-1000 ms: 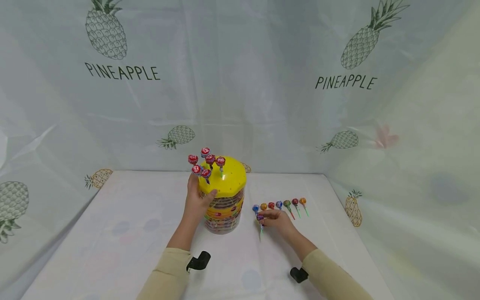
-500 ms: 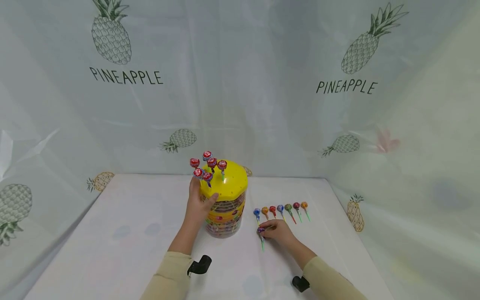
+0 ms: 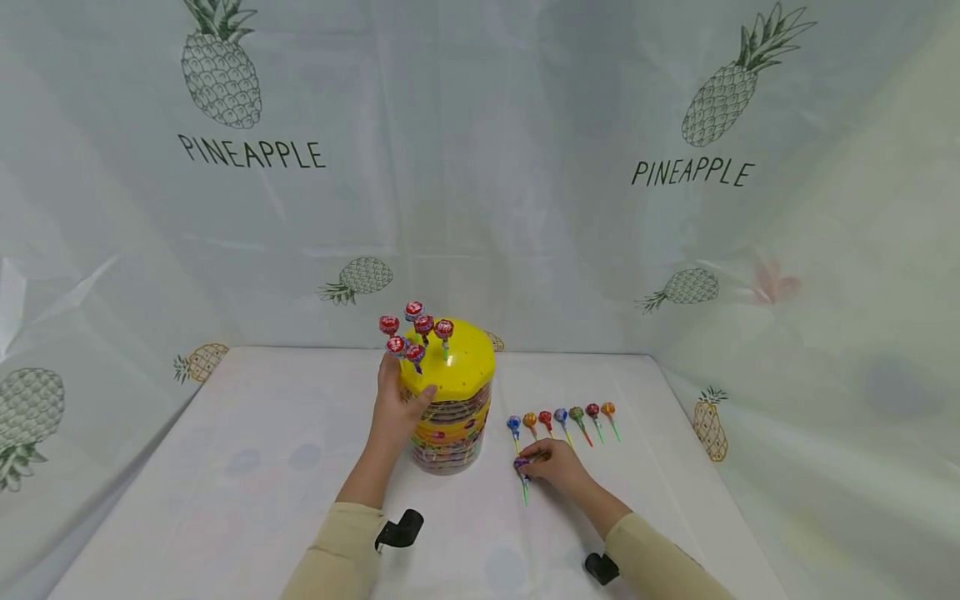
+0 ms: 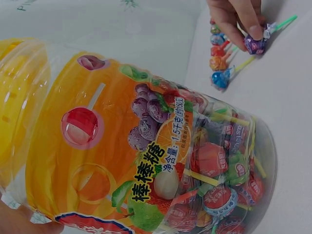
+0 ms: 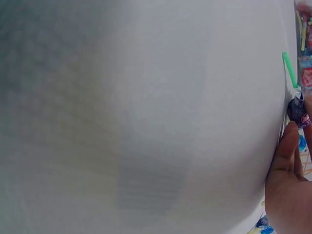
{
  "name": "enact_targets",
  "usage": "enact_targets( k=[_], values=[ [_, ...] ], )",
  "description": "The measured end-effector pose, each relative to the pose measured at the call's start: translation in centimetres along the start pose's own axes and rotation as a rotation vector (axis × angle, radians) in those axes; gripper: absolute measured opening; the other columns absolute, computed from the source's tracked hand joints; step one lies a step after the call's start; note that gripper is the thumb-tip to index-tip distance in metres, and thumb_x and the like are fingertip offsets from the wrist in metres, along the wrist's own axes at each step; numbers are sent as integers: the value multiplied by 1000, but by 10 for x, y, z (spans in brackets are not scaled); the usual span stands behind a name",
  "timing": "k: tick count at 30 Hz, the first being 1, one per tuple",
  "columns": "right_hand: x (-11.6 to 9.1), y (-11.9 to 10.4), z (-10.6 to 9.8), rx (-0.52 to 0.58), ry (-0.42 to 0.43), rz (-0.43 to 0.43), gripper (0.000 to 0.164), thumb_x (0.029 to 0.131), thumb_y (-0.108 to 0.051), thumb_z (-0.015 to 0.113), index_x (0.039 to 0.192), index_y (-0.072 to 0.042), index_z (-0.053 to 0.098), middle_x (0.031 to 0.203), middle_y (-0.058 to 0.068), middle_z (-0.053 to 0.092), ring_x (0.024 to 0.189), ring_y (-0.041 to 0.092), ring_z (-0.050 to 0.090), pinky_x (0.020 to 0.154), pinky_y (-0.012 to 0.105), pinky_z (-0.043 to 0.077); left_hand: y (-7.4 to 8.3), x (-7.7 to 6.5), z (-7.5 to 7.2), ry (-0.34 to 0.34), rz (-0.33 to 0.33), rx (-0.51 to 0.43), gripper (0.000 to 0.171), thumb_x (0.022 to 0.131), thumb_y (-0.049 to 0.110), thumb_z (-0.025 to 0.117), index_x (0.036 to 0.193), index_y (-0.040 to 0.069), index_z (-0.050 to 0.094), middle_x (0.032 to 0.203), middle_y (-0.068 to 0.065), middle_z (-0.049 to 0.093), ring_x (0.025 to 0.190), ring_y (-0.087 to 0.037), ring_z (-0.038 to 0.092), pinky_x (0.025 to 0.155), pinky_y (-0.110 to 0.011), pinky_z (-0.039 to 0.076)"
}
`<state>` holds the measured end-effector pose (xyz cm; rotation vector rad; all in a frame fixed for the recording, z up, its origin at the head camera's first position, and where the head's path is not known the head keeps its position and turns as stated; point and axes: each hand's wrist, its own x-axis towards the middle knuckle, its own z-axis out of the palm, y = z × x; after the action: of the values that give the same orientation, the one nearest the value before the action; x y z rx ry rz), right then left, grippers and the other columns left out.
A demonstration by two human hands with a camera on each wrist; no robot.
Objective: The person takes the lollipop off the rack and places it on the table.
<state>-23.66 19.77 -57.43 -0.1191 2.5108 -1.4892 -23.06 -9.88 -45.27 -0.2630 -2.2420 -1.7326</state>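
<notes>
My left hand (image 3: 393, 410) grips the side of a clear plastic jar (image 3: 442, 457) just under its yellow lid (image 3: 467, 367), thumb toward the front. Several red-wrapped lollipops (image 3: 444, 329) stand upright in the lid's left side. To the right of the jar, my right hand (image 3: 561, 468) pinches a purple-wrapped lollipop (image 4: 254, 45) by its head, low at the table. Its green stick (image 5: 290, 69) points toward the person. In the left wrist view, many lollipops (image 4: 209, 158) show through the jar's lower wall.
A row of several lollipops in blue, orange, red, green and other wrappers (image 3: 576, 414) lies on the white table (image 3: 262, 500), just beyond my right hand. Behind the table hangs a sheet printed with pineapples (image 3: 480, 167).
My right hand has drawn the purple lollipop a little nearer, away from the row, then stayed almost still. The left hand keeps its hold on the jar. The head view has tilted slightly.
</notes>
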Motion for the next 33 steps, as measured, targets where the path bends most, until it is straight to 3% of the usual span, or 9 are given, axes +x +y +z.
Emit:
enact_targets(
  k=[10,16,22,28,33],
  values=[
    [-3,-5,-3,-21,-18,-18,22,80,-10,81,99,-5,72,80,0,63,65,13,51,55,25,47,3,0,0,-6,5,8,85,91,41,65,156,27,12,158,-6,11,141,-32,24,111,-56,27],
    [-2,-15,-9,-12,5,16,24,80,-6,78,103,-5,72,90,3,66,70,16,56,59,27,50,-2,1,1,4,13,1,86,90,46,66,155,28,13,157,-6,14,141,-31,26,110,-56,29],
    [-1,-56,-24,12,97,-44,24,82,-8,78,105,-3,73,100,10,67,77,18,56,62,29,49,-2,1,0,12,-1,7,87,89,47,66,155,27,13,156,-7,14,141,-31,26,110,-55,30],
    [-6,-108,-34,111,86,-162,23,84,-11,77,106,-6,72,88,11,64,76,24,59,63,28,52,-1,1,-1,6,-16,18,88,89,49,66,155,29,11,156,-6,14,140,-32,26,110,-56,29],
    [-8,-141,-38,125,83,-231,23,84,-15,78,106,-9,73,97,10,65,82,23,59,64,26,52,-1,1,-1,-2,-5,11,87,89,46,66,155,30,12,156,-6,14,140,-32,27,110,-56,29]
  ],
)
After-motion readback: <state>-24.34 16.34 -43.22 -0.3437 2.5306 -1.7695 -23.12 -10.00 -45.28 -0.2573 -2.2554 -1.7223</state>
